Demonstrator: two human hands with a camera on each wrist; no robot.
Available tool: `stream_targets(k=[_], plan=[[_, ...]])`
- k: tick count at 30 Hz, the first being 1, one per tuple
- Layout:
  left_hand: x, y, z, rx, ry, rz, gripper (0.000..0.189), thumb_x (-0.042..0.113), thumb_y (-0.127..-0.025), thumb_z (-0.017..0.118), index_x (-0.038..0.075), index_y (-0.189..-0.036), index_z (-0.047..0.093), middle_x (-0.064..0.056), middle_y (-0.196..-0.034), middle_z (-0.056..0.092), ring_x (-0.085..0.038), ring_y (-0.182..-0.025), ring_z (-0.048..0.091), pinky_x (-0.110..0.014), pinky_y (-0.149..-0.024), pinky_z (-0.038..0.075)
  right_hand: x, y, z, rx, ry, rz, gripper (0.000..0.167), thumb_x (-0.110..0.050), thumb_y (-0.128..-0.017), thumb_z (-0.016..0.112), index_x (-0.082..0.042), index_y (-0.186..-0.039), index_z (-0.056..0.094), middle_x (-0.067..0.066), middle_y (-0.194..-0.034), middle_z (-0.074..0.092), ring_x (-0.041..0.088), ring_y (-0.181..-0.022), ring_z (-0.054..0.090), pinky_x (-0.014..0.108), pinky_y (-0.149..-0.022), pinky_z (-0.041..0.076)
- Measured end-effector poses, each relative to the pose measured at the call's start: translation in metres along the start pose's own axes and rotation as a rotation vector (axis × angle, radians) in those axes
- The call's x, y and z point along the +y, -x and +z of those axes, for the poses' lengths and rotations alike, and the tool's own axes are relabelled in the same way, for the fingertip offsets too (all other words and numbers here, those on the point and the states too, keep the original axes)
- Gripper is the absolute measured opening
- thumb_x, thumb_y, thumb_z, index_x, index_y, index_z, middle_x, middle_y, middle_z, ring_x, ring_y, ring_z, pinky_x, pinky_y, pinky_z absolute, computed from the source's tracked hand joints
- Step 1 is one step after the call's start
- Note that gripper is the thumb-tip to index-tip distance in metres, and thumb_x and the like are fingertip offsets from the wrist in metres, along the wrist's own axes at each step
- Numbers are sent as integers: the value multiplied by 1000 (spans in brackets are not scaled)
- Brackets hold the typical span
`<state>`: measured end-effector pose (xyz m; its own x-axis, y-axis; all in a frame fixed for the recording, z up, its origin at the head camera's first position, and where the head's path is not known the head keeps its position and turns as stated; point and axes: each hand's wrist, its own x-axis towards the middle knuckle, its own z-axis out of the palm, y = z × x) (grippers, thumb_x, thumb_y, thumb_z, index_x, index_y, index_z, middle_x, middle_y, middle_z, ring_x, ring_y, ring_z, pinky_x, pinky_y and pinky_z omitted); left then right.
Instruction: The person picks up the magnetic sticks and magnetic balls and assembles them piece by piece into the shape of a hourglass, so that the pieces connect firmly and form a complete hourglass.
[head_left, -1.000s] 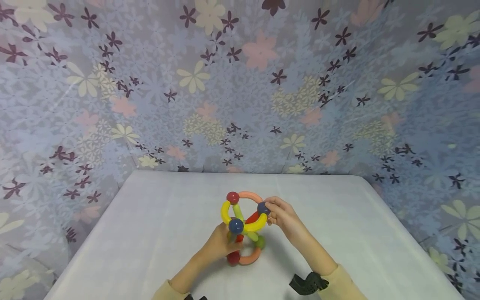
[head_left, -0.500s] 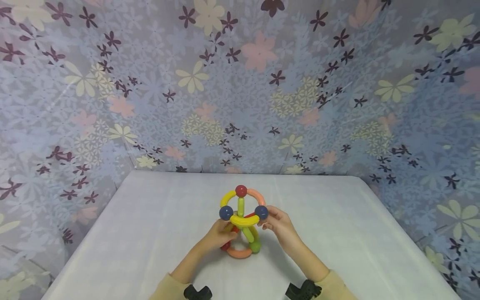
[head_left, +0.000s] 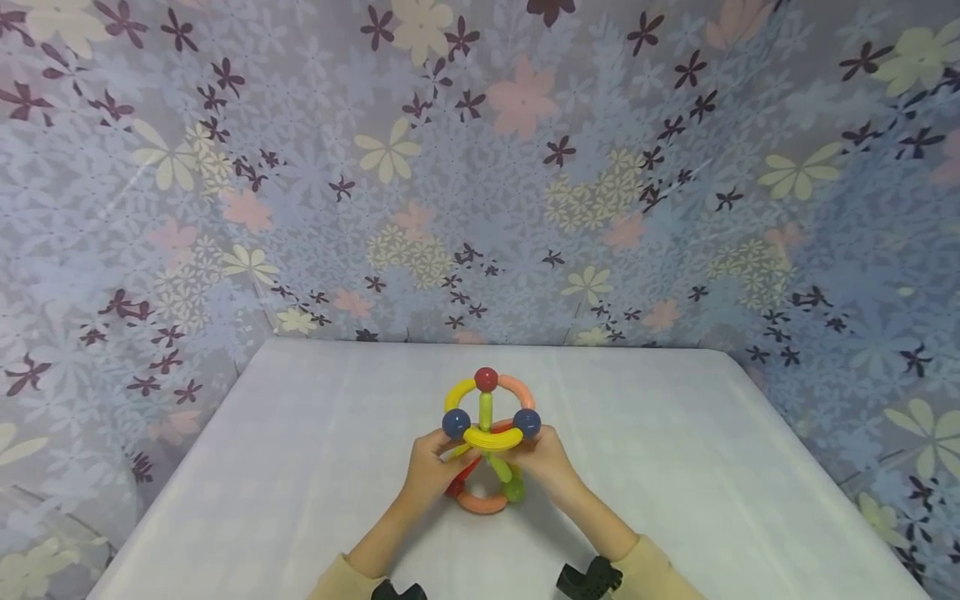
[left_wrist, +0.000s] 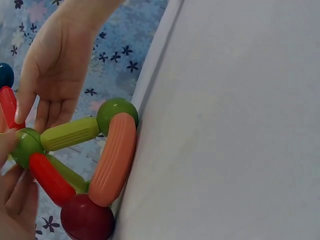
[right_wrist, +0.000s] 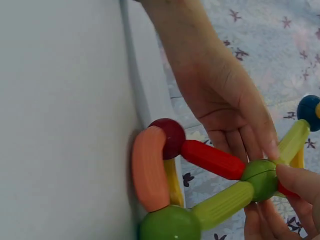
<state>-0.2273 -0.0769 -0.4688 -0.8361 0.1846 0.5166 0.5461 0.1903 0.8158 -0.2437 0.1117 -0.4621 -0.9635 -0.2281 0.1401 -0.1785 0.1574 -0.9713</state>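
A toy structure of magnetic balls and rods (head_left: 492,439) stands upright on the table, narrow at its middle. On top, two blue balls (head_left: 456,423) and a red ball (head_left: 486,379) join curved yellow and salmon rods in a ring. Below are a dark red ball (left_wrist: 87,217), a green ball (left_wrist: 117,116) and a salmon curved rod (right_wrist: 150,169). My left hand (head_left: 430,471) grips the waist from the left, its thumb close to the central green ball (right_wrist: 260,180). From the right, my right hand (head_left: 549,461) pinches that same waist, thumb at the central ball.
The table has a white cloth (head_left: 322,433) over it. Behind and beside it hangs flower-patterned fabric (head_left: 480,208). Black straps (head_left: 590,577) sit on both wrists by the beige sleeves.
The structure has turned until the red top ball points away and the blue balls lie level. My right hand has slid from a blue ball down to the waist; the left still grips there.
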Motion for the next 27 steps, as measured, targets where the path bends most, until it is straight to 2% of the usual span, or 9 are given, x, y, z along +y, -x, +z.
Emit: stream_targets(k=[3,6,8,10,13,16,21,24,27], plan=[[-7,1,2,-47,42,-30,31,1,-81,72,-1,-110,64,-16,-108,71,-9,-100,67,-40,-88,56,3,1,1,-12,15,-78,35,-4,-79,73,4,-112,63,22,-112,67,1,-94,64,25,-88,54],[-19,1,6,-108,107,-93,38,3,-84,69,1,-120,57,-17,-116,67,-12,-106,65,-36,-92,54,7,2,2,-2,32,-137,33,-5,-80,73,2,-110,63,22,-110,68,-1,-93,63,24,-87,54],[-26,1,8,-143,172,-157,46,6,-87,66,3,-130,50,-17,-126,61,-17,-114,62,-33,-97,51,8,2,3,15,30,-168,31,-4,-80,73,2,-109,63,22,-108,68,0,-91,63,24,-85,54],[-29,-1,8,-169,206,-198,53,11,-89,65,5,-136,43,-15,-134,56,-21,-121,58,-30,-101,48,9,2,4,33,35,-189,30,-4,-80,73,2,-108,63,22,-107,68,0,-91,63,22,-84,54],[-31,-3,7,-193,233,-216,60,13,-90,64,5,-141,36,-14,-139,51,-25,-126,54,-30,-105,44,10,3,6,61,49,-219,30,-3,-79,74,3,-107,63,21,-105,68,-1,-90,62,20,-84,54],[-33,-6,6,-224,228,-197,58,11,-91,63,1,-141,36,-16,-136,54,-21,-123,56,-29,-104,45,10,3,8,91,63,-245,29,-2,-78,74,3,-105,64,20,-103,68,-2,-88,62,19,-82,54],[-36,-7,5,-251,244,-151,50,8,-91,61,1,-137,42,-20,-134,55,-5,-117,57,-25,-102,47,12,5,11,126,77,-282,26,-4,-78,75,2,-102,65,19,-101,69,-2,-86,62,21,-78,56],[-37,-5,4,-197,222,-106,44,8,-90,63,2,-131,50,-18,-133,57,-6,-120,56,-23,-103,44,11,7,12,133,112,-292,24,-6,-79,75,0,-101,66,16,-99,70,0,-84,62,22,-76,56],[-36,-3,4,-112,170,-39,39,4,-87,66,1,-124,58,-17,-127,62,-13,-120,58,-24,-102,46,9,9,13,136,147,-294,23,-6,-79,75,-2,-100,67,13,-98,71,1,-82,60,22,-73,55]])
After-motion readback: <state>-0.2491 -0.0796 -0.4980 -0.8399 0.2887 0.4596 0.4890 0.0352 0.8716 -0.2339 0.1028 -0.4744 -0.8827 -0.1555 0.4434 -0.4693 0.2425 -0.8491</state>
